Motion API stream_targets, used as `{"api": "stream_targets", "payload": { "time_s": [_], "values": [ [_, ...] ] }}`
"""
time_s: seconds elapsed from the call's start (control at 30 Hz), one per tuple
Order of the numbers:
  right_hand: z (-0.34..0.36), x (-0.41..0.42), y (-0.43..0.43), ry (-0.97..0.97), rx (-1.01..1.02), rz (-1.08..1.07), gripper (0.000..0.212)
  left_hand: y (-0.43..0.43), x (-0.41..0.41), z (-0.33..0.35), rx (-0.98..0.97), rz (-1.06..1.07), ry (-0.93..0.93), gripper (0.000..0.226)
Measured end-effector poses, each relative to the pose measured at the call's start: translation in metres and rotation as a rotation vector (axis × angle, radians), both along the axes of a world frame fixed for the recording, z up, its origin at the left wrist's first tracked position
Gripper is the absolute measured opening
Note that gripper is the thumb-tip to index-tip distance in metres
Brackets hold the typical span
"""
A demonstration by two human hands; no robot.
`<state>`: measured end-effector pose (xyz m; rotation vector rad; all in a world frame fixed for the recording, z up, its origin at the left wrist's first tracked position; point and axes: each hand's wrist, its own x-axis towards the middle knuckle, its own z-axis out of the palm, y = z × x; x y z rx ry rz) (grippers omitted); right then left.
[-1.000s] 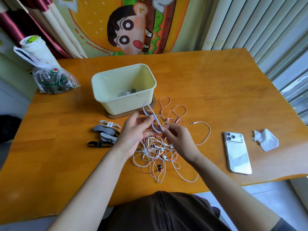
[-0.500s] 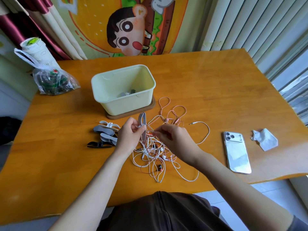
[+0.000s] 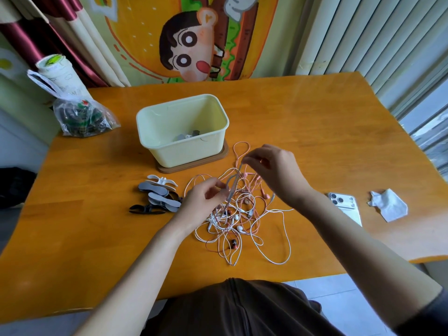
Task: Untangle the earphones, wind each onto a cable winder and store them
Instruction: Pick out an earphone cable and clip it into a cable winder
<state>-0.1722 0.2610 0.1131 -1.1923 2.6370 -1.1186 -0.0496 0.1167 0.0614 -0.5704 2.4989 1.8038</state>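
A tangle of white, pink and red earphones (image 3: 244, 221) lies on the wooden table (image 3: 315, 132) in front of me. Just above it I hold a grey cable winder (image 3: 233, 184) slanted between both hands. My left hand (image 3: 206, 198) pinches its lower end. My right hand (image 3: 274, 170) pinches its upper end, higher and to the right. A pile of spare white, grey and black winders (image 3: 157, 194) lies left of the tangle. The cream storage box (image 3: 169, 151) stands behind on a brown base, with a few wound pieces (image 3: 189, 136) inside.
A white phone (image 3: 345, 207) lies face down on the right, partly behind my right forearm, with a crumpled tissue (image 3: 388, 204) beyond it. A clear plastic bag (image 3: 80, 117) of dark items sits at the far left corner. The near table edge runs just past the tangle.
My right hand has risen up and to the right, taking the winder's top end with it. The left hand stays low over the tangle, still holding the winder.
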Motion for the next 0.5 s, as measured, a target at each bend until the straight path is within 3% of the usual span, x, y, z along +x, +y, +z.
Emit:
{"api": "stream_targets", "payload": {
  "time_s": [0.27, 0.5],
  "values": [
    [-0.008, -0.009, 0.007, -0.064, -0.056, -0.11, 0.016, 0.012, -0.002, 0.026, 0.208, -0.107, 0.149, 0.013],
    [-0.028, 0.013, 0.008, -0.21, -0.088, -0.129, 0.014, 0.014, -0.008, 0.036, 0.454, 0.072, 0.326, 0.017]
  ]
}}
